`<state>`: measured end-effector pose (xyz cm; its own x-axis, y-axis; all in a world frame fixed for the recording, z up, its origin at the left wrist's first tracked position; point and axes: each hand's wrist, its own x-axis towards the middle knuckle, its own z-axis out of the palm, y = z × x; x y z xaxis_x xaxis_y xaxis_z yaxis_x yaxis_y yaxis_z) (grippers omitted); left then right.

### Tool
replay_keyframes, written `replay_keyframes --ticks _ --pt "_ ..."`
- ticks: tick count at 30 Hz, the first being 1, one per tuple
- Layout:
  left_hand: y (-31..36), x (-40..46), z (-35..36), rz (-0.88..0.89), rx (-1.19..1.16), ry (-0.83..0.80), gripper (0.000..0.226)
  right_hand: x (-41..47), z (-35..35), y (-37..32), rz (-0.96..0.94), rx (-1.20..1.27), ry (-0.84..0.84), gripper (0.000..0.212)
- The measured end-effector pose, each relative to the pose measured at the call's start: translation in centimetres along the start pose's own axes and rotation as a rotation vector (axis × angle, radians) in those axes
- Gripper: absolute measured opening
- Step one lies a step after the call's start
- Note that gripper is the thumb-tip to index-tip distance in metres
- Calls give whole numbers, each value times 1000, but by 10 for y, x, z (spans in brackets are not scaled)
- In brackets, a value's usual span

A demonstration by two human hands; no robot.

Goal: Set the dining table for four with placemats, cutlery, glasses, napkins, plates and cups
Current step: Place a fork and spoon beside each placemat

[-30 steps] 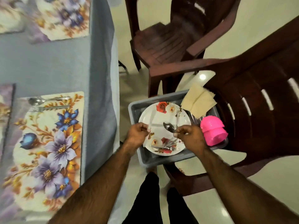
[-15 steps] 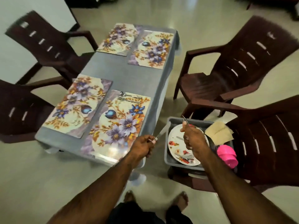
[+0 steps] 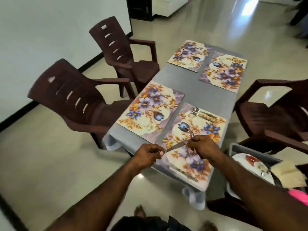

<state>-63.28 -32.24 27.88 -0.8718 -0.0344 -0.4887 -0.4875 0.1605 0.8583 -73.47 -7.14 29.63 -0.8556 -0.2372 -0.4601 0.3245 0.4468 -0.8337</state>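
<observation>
My left hand pinches the handle of a table knife, whose blade reaches across to my right hand. My right hand grips another piece of cutlery, its metal end sticking up past the fingers; I cannot tell fork from spoon. Both hands hover over the near right floral placemat, where a spoon and fork lie along the far edge. Three more floral placemats, near left, far left and far right, lie bare on the grey table.
A grey tub at the right holds a floral plate, beige napkins and pink cups. Brown plastic chairs stand at the left, far left and right of the table.
Both hands left the tub with cutlery and swung left over the near right placemat. The hands came together, and the knife now spans between them.
</observation>
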Motion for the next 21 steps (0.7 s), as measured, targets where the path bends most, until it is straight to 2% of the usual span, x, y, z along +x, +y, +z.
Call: replay_keyframes --ticks 6,10,12,14,16,17,21 --pt "-2 20 -96 9 29 -30 13 41 72 -42 19 55 -38 6" --pt "-12 63 -143 -66 38 72 17 83 83 -45 74 99 25 3" --pt "-17 97 -162 -59 153 114 21 113 89 -38 85 141 71 10" --pt "-15 137 -178 9 371 136 14 147 95 -31 24 103 119 21" --pt "-3 173 -192 99 645 178 6 174 97 -30 -71 -14 155 16" --pt "5 190 -197 139 729 199 10 189 96 -30 -101 -67 154 9" --pt "39 263 -212 226 878 247 11 245 91 -35 -149 -213 190 14"
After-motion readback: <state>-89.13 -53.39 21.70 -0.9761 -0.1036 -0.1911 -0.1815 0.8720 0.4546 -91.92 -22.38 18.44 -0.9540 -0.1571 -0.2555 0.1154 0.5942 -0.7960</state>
